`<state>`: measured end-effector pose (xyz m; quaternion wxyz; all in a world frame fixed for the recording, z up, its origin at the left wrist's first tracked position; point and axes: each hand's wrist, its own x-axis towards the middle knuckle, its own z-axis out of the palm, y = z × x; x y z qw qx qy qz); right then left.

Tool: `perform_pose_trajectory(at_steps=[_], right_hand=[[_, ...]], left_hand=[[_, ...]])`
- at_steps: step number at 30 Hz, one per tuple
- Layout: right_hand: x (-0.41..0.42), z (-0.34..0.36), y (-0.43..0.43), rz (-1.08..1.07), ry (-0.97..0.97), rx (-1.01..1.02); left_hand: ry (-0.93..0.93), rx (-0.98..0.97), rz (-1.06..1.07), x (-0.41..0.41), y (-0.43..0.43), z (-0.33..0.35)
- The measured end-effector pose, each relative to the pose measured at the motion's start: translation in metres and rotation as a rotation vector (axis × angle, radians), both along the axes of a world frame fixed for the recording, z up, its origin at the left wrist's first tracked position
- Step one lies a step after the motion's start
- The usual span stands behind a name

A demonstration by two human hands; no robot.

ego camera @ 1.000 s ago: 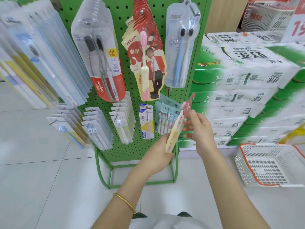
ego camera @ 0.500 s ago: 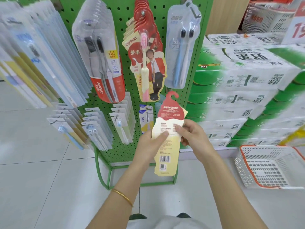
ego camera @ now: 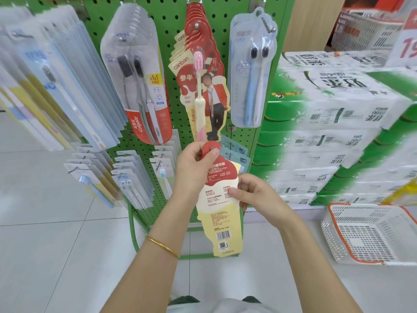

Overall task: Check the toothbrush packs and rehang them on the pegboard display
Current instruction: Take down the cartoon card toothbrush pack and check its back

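I hold a red and cream toothbrush pack [ego camera: 220,208] upright in front of the green pegboard [ego camera: 169,26], its printed back with barcode facing me. My left hand [ego camera: 194,163] pinches the red hanging tab at the top. My right hand [ego camera: 252,195] pinches the pack's right edge near the middle. Above, several matching red packs [ego camera: 203,91] hang on a peg, the front one showing a pink and cream brush.
A Colgate twin pack [ego camera: 140,86] hangs left of the red packs and a blue twin pack [ego camera: 250,75] right. Small brush packs [ego camera: 126,179] fill lower pegs. Stacked tissue cartons [ego camera: 334,123] stand at right, with a white basket [ego camera: 370,233] on the floor.
The pack turned from edge-on to back-facing and rose toward the pegs. My left hand moved from its lower part up to the red tab; my right hand stays on its right edge.
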<state>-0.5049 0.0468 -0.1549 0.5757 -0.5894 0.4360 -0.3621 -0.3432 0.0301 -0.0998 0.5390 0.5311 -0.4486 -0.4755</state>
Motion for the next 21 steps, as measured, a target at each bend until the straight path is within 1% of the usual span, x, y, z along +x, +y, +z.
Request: perform_pose_trajectory(at_steps=[2,5,7,9,11,14,17,21], right_hand=[[0.002,0.000,0.000,-0.005,-0.027,0.043],[0.007,-0.001,-0.005,-0.008,-0.149,0.221],[0.013,-0.004,-0.009,0.022,-0.184,0.285],[0.019,-0.007,-0.009,0.080,-0.151,0.267],[0.023,-0.010,-0.009,0.125,-0.140,0.231],[0.027,-0.005,-0.008,0.138,-0.219,0.180],[0.027,0.000,-0.010,0.074,-0.338,0.141],[0.027,0.016,-0.013,-0.108,-0.267,-0.019]], left_hand=[[0.051,0.007,-0.020,0.002,-0.002,0.002],[0.135,0.013,-0.078,0.005,-0.004,0.006],[0.170,0.004,-0.116,0.005,-0.006,0.008],[0.220,-0.013,-0.160,0.003,-0.007,0.011],[0.311,-0.045,-0.212,0.000,-0.007,0.015],[0.391,-0.069,-0.282,-0.001,-0.007,0.019],[0.413,-0.053,-0.311,-0.001,-0.008,0.024],[0.384,-0.045,-0.251,0.000,-0.009,0.040]])
